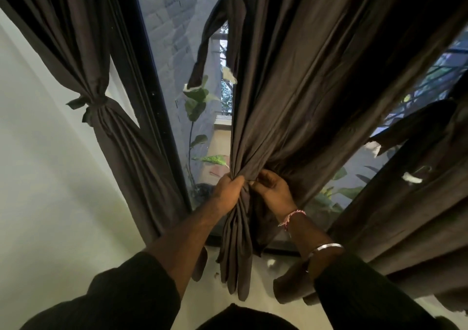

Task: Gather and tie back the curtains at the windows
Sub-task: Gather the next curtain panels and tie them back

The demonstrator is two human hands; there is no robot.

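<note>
A dark brown curtain point(291, 76) hangs in the middle of the window, bunched into folds at waist height. My left hand point(228, 192) grips the gathered bunch from the left. My right hand point(272, 190) pinches folds of the same curtain just to the right of it, fingers curled into the cloth. Below my hands the gathered cloth hangs down in a narrow bundle point(236, 253). A loose tie strip point(210, 40) dangles from the curtain's upper left edge. At the left, another curtain point(101, 101) is gathered and knotted with its tie.
A third dark curtain point(417, 203) hangs loose at the right, with a tie strip point(415, 124) across it. The black window frame point(152, 81) runs between the left and middle curtains. Plants and a brick wall show through the glass. A white wall point(38, 177) is at the left.
</note>
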